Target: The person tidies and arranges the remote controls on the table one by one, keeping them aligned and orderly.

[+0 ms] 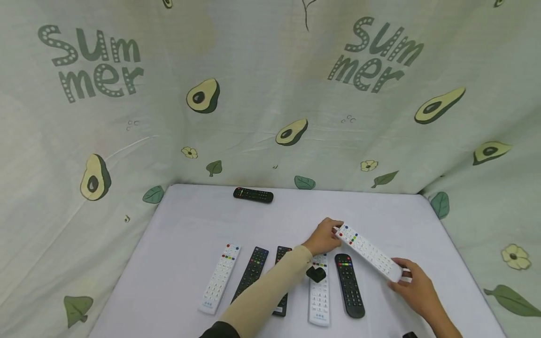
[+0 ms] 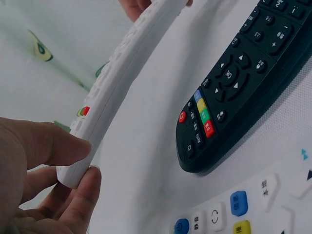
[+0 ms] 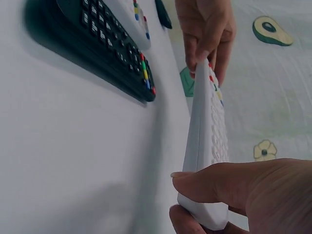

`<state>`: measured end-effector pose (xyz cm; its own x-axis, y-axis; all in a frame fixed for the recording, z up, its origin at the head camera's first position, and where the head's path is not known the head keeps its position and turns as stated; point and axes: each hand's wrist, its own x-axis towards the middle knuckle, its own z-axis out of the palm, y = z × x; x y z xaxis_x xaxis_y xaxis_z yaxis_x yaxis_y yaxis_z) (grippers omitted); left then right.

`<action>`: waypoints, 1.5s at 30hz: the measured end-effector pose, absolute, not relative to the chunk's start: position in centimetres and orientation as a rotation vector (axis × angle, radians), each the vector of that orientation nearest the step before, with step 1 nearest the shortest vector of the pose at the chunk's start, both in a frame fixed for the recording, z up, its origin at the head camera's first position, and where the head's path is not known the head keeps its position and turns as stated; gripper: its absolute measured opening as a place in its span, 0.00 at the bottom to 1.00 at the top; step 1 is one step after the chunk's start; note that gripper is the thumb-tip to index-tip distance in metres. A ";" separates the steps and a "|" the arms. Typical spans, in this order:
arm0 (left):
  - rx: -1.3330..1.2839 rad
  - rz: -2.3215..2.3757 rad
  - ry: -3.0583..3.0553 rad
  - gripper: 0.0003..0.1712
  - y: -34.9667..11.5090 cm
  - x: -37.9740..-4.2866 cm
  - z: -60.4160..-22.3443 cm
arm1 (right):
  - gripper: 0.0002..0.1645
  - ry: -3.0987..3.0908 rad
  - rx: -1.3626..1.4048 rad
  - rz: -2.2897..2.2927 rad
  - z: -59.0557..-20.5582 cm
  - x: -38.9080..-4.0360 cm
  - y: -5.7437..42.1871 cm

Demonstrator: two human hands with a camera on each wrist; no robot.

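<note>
A white remote control (image 1: 369, 252) with coloured buttons is held aslant above the table between both hands. My left hand (image 1: 324, 237) pinches its far end between thumb and fingers, plain in the left wrist view. At the near end, my right hand (image 1: 416, 286) grips it, the thumb (image 3: 214, 184) along one side and fingers beneath. Just left of the held remote lies a black remote (image 1: 350, 285) with a rounded body. Beside that one, another white remote (image 1: 319, 300) is partly covered by my left wrist.
Farther left in the row lie a white remote (image 1: 220, 279) and two black remotes (image 1: 252, 271), partly hidden by my left sleeve. One more black remote (image 1: 253, 195) lies near the back edge of the white table (image 1: 190, 220). Avocado-print cloth (image 1: 245, 56) hangs behind.
</note>
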<state>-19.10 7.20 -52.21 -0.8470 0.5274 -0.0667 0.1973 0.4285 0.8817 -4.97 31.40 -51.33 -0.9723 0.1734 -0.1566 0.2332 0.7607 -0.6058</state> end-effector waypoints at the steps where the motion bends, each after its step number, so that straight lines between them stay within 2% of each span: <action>1: 0.635 1.374 2.356 0.35 7.3 -19.1 -52.2 | 0.46 2.854 0.343 -1.003 -51.4 -4.7 31.2; 14: 0.790 1.266 2.364 0.35 9.0 -19.6 -52.6 | 0.49 2.765 0.461 -0.991 -51.4 -3.2 30.2; 32: 0.873 1.034 2.353 0.32 10.9 -19.3 -52.3 | 0.54 2.734 0.385 -0.861 -51.7 -0.9 29.4; 45: 0.928 0.887 2.384 0.30 12.7 -18.9 -53.7 | 0.55 2.670 0.352 -0.740 -52.2 -0.1 29.2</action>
